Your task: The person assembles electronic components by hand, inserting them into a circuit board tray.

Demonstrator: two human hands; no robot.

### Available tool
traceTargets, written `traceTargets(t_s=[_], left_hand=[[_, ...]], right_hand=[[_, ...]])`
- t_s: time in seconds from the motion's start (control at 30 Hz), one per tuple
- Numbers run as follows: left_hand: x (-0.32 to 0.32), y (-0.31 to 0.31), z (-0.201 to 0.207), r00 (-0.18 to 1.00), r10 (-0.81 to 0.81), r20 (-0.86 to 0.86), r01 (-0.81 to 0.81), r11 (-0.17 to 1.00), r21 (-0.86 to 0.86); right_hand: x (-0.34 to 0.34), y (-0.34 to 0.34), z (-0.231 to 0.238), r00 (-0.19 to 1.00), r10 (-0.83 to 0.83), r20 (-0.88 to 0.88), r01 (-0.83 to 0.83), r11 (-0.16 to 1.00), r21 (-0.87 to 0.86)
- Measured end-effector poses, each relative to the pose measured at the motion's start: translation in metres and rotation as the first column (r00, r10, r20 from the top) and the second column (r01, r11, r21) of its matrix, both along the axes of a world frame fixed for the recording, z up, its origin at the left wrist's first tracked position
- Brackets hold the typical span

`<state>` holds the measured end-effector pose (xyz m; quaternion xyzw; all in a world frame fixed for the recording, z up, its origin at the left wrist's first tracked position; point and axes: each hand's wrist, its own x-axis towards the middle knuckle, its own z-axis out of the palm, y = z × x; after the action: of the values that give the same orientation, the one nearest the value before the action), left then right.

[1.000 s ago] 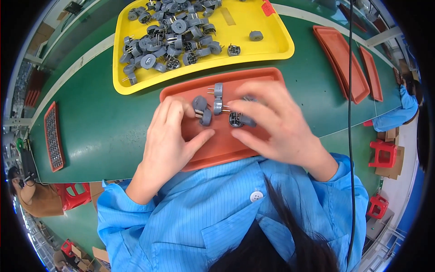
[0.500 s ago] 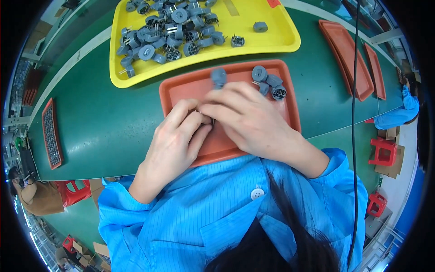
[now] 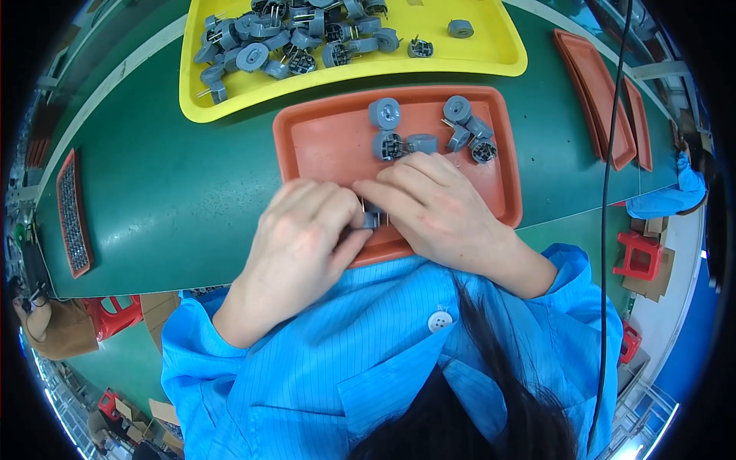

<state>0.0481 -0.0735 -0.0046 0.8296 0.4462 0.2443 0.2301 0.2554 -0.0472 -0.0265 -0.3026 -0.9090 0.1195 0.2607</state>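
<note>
Pinch grip in left hand (image 3: 303, 234), barely open, on grey part (image 3: 371, 221) over orange tray (image 3: 322, 149); right hand (image 3: 435, 211) curled alongside, its hold hidden, probably steadying. Loose parts (image 3: 422, 143) sit toward tray's far side, presumably leaving working room. Yellow tray (image 3: 491, 61) beyond holds more.

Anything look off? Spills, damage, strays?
Nothing clearly spilled or damaged. Mildly odd: two grey parts sit apart from the heap in the yellow tray. Dark specks on the green table; too small to identify.
</note>
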Motion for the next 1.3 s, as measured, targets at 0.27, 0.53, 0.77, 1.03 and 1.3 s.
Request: traceTargets(t_s=[0.27, 0.53, 0.77, 1.03, 1.3], left_hand=[[-0.012, 0.002, 0.009, 0.951, -0.062, -0.304, 0.15, 0.949, 0.278], [-0.018, -0.014, 0.001, 0.99, -0.121, -0.078, 0.133, 0.977, 0.169], [-0.014, -0.006, -0.003, 0.989, -0.117, -0.087, 0.137, 0.951, 0.279], [-0.02, -0.017, 0.003, 0.989, -0.143, -0.03, 0.146, 0.975, 0.169], [0.016, 0.009, 0.007, 0.954, -0.29, 0.074, 0.294, 0.954, -0.05]], right_hand=[[0.03, 0.002, 0.022, 0.994, 0.083, 0.072, -0.074, 0.99, -0.119], [0.0, -0.005, 0.011, 0.994, 0.085, -0.071, -0.089, 0.995, -0.05], [0.033, 0.013, 0.013, 0.982, -0.164, -0.097, 0.139, 0.964, -0.228], [0.049, 0.004, 0.016, 0.92, -0.306, -0.247, 0.239, 0.934, -0.266], [0.046, -0.009, 0.006, 0.96, -0.278, -0.028, 0.272, 0.952, -0.144]])
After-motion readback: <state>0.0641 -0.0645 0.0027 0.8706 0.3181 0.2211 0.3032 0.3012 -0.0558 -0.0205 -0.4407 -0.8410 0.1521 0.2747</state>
